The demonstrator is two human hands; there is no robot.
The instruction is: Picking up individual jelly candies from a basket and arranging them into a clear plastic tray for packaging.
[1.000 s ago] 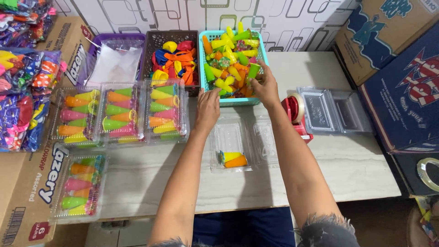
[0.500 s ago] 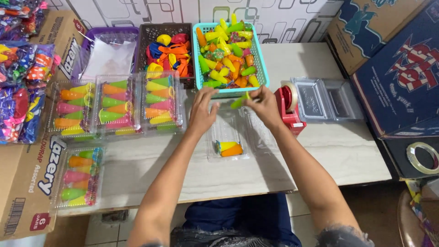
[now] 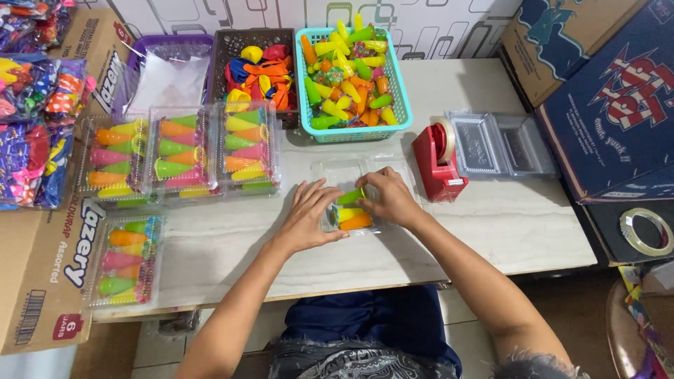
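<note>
A clear plastic clamshell tray [image 3: 342,173] lies open on the white table [image 3: 505,217] in front of me. Inside it sit a green, a yellow and an orange cone-shaped toy [image 3: 349,209]. My left hand [image 3: 311,214] rests on the tray's left side, fingers spread toward the cones. My right hand [image 3: 388,197] is at the tray's right side, fingertips on the green cone. Behind them stands a teal basket [image 3: 393,95] heaped with more bright cones.
A red tape dispenser [image 3: 437,163] and stacked empty clear trays [image 3: 491,144] sit to the right. Filled clamshells [image 3: 179,156] lie at left, another [image 3: 126,258] on a cardboard box. A brown basket of balloons [image 3: 261,70] and a purple basket [image 3: 168,74] stand behind.
Both hands came back from the teal basket down to the clear tray. A green cone carried in the right hand now lies in the tray beside the yellow and orange ones.
</note>
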